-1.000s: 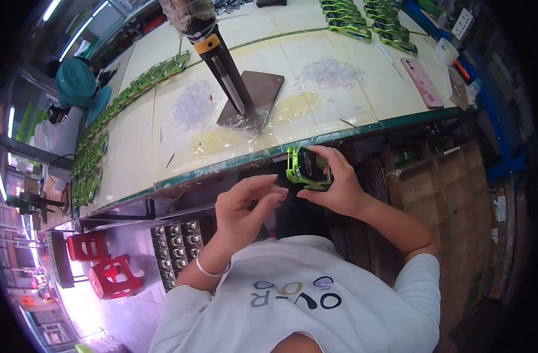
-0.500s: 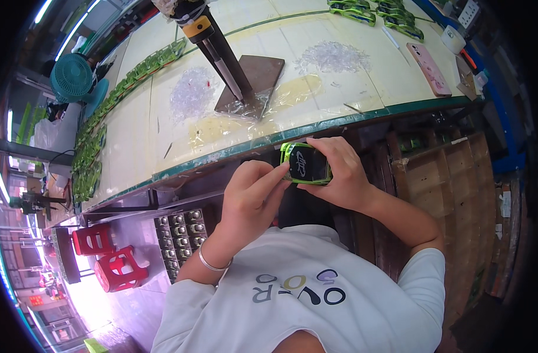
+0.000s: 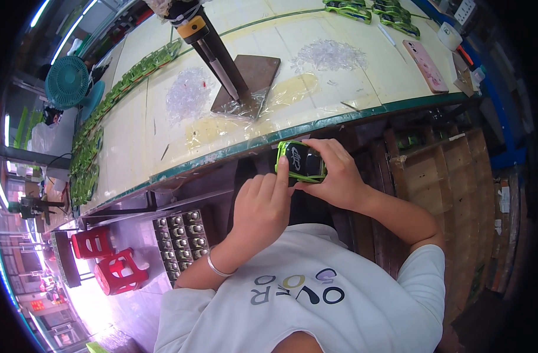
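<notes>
Just in front of the table's edge, a bright green toy car body [image 3: 301, 162] with a black top and pale marking is held in the air. My right hand [image 3: 334, 176] grips its right end, thumb below and fingers over the far side. The index finger of my left hand [image 3: 263, 203] lies stretched on the car's left end. The other left fingers are curled, and the thumb is mostly hidden near the car's lower edge.
A dark press-like post [image 3: 222, 65] stands on a brown plate on the table [image 3: 257, 132]. Clear plastic bits [image 3: 331, 56] lie in two heaps. Green car bodies [image 3: 133, 76] line the left side. A pink phone [image 3: 425, 65] lies at right, above wooden trays [image 3: 451, 194].
My left hand has shifted from a pinch at the car's left end to laying its index finger over that end. The right hand keeps its grip, and the car has turned slightly.
</notes>
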